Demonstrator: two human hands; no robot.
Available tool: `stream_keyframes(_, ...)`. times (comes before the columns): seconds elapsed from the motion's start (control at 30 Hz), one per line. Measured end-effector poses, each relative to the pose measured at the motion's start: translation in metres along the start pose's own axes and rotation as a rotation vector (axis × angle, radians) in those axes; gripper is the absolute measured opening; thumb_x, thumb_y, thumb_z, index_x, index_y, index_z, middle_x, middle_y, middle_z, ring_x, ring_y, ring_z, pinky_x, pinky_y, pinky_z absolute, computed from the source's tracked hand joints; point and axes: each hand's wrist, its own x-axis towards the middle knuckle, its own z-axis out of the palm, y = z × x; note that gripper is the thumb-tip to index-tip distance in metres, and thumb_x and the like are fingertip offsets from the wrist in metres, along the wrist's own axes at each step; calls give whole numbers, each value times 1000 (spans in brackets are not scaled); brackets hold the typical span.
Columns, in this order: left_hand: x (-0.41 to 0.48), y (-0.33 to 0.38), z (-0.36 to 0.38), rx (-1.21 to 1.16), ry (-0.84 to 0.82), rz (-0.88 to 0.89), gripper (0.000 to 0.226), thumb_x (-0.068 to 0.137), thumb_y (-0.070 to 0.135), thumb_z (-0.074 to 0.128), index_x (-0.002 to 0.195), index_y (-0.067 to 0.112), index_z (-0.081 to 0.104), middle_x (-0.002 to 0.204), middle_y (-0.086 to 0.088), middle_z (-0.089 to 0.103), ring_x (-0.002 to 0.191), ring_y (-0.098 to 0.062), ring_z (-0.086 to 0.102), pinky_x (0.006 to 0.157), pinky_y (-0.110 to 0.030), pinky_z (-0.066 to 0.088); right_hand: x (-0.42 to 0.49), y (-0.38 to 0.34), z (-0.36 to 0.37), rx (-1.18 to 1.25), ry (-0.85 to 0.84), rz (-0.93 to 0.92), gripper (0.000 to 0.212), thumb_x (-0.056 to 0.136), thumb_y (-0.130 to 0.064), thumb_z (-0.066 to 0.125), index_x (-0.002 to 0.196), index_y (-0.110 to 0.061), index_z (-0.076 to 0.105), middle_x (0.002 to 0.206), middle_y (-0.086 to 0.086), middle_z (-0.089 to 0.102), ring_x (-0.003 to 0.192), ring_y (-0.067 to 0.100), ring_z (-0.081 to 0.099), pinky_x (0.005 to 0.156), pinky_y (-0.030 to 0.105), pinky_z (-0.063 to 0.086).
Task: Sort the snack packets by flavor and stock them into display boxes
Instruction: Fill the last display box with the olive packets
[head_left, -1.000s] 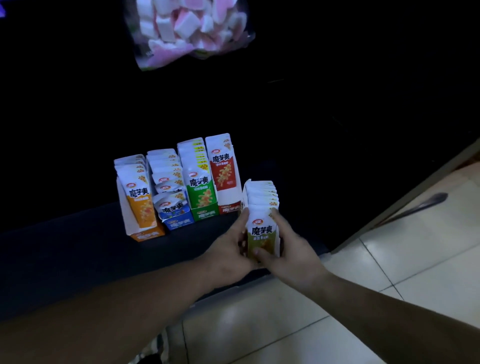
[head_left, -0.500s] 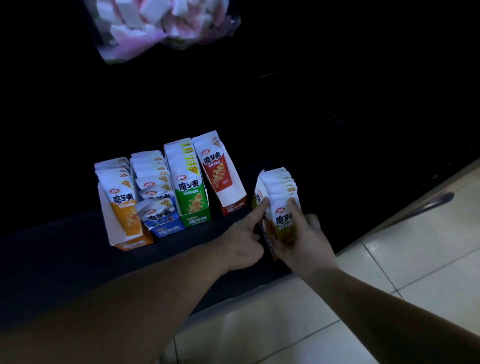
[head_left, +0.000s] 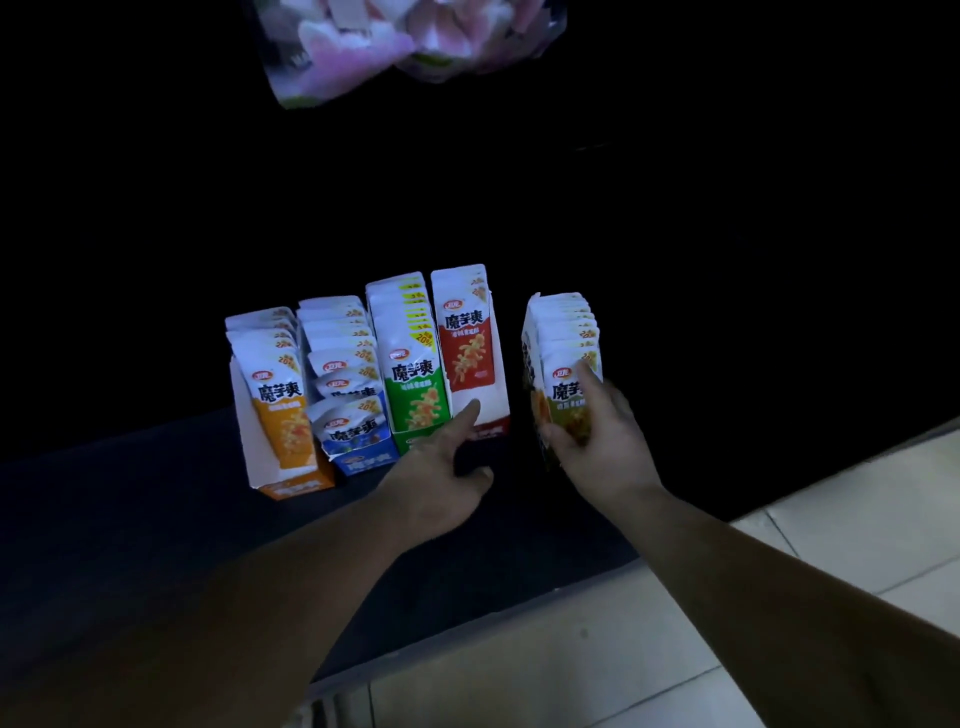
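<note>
Box (head_left: 531, 376) of flat, perhaps foil pouches (head_left: 567, 340)

left hand (head_left: 439, 465) forefinger outstretched, right hand (head_left: 597, 441) fingers curled

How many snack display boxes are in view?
5. Left to right: orange box, blue box, green box, red box in a row; olive box apart, in the right hand. Darkness may hide others.
</note>
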Motion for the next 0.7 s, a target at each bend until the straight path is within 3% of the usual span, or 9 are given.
stream_keyframes(0.07, -3, -3, 1, -65, -2, -12, 79, 100, 37, 63, 158, 56, 12, 169, 11, 22, 144, -9, 41, 97, -10, 33, 18, -9, 6, 39, -26, 5, 86, 98, -28, 69, 161, -46, 12, 170, -9, 15, 155, 17, 20, 120, 35, 29)
stream_keyframes(0.13, -1, -3, 1, -159, 8, -19, 77, 100, 36, 63, 157, 57, 16, 168, 12, 24, 104, 15, 53, 78, 2, 37, 32, -19, 12, 79, -59, -1, 90, 98, -24, 69, 161, -48, 10, 172, -9, 8, 157, 17, 13, 124, 38, 25)
stream_keyframes(0.2, 3, -2, 1, -245, 25, -25, 74, 101, 33, 62, 157, 56, 19, 167, 13, 27, 78, 18, 47, 59, 6, 37, 43, -25, 15, 86, -55, -4, 91, 96, -21, 71, 161, -46, 12, 172, -8, 3, 157, 17, 10, 123, 36, 22)
stream_keyframes(0.27, 6, -5, 1, -297, 50, -14, 73, 101, 30, 63, 157, 55, 22, 164, 15, 31, 102, 11, 49, 68, 6, 35, 45, -26, 14, 79, -2, 23, 88, 95, -23, 74, 161, -42, 18, 172, -4, 6, 157, 20, 13, 120, 35, 25)
stream_keyframes(0.33, 4, -7, 0, -347, 66, 8, 72, 101, 28, 64, 156, 55, 26, 163, 14, 35, 131, 1, 42, 92, -5, 38, 39, -22, 15, 67, 45, 52, 83, 95, -28, 73, 160, -38, 24, 170, -1, 11, 156, 22, 17, 117, 32, 28)
stream_keyframes(0.43, 3, -9, 0, -414, 105, -13, 69, 101, 23, 64, 156, 48, 32, 161, 5, 41, 146, -12, 40, 117, -27, 36, 21, -11, 16, -12, 109, 61, 69, 97, -32, 68, 157, -30, 35, 164, 4, 22, 149, 26, 32, 107, 29, 36)
stream_keyframes(0.5, 2, -12, 0, -424, 120, -43, 67, 102, 20, 63, 157, 43, 32, 157, 3, 44, 144, -15, 43, 113, -27, 38, 8, -7, 18, -21, 65, 61, 66, 97, -27, 66, 156, -31, 37, 161, 2, 26, 145, 24, 38, 102, 24, 36)
stream_keyframes(0.6, -1, -11, -2, -456, 102, -65, 71, 102, 16, 62, 160, 41, 27, 161, 2, 40, 146, -15, 40, 108, -24, 36, -1, -5, 22, 76, -127, 38, 79, 96, -13, 62, 159, -43, 27, 170, -11, 13, 153, 14, 22, 107, 19, 27)
stream_keyframes(0.7, -4, -6, -3, -510, 35, -97, 75, 103, 3, 56, 163, 33, 22, 165, 3, 33, 150, -13, 32, 109, -21, 30, -1, -10, 20, 150, -222, 89, 88, 94, -7, 59, 158, -53, 19, 169, -23, -1, 154, 10, 18, 99, 16, 36)
